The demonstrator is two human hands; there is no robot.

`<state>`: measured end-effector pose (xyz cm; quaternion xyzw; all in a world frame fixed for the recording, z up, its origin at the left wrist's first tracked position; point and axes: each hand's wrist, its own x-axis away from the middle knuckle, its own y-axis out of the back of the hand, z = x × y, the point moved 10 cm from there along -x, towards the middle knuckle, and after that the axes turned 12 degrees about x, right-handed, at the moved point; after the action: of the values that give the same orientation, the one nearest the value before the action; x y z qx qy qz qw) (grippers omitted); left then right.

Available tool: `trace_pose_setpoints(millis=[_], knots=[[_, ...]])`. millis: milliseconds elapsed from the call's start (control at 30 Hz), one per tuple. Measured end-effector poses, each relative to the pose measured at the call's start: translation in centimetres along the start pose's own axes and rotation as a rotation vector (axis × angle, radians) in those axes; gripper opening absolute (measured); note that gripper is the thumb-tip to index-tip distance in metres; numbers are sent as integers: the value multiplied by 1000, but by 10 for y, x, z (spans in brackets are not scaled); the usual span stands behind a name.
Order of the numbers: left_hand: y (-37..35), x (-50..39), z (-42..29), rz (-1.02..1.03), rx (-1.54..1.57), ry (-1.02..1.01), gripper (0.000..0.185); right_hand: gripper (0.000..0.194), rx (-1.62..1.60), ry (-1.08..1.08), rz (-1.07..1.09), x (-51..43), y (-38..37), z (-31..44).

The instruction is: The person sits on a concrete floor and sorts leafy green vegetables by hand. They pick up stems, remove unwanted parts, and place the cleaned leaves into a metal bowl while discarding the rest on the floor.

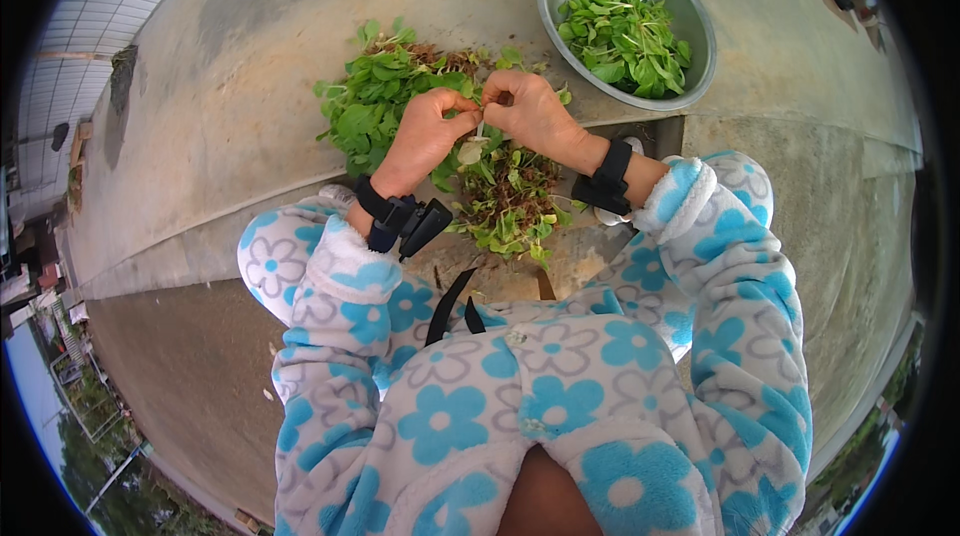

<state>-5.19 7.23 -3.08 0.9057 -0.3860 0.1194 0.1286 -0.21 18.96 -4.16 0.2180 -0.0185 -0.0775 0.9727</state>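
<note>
Above a heap of leafy greens, my left hand (431, 132) and my right hand (534, 109) meet with thumbs and fingertips pinched together. Between them they grip a small leafy green plant, its pale stem and a yellowish leaf (471, 152) hanging down; the fingers hide much of it. The heap of leafy greens (364, 112), with brown roots at its upper edge, lies on the concrete, beside and under my left hand. Below my hands is a pile of discarded leaves and roots (514, 198). A metal basin (551, 18) at the upper right holds loose green leaves (626, 40).
The concrete slab (247, 70) ends in a step edge that runs between my feet and the heap. My knees, in flower-patterned fleece, stand on both sides of the trimmings. A white tiled wall (97, 3) is at the upper left.
</note>
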Motion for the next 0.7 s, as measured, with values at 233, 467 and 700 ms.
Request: trace_pose_setpoints(millis=[233,467,700], knots=[[-8,1,-5,36,-47,-30,23,11,-464,-318,60,1,-8,-29],[-22,6,12,185,-106,48,23,16,-426,-249,-231,-28,111,-48],[-33,11,34,293,-204,70,22,26,-206,-130,-602,-30,302,-119]])
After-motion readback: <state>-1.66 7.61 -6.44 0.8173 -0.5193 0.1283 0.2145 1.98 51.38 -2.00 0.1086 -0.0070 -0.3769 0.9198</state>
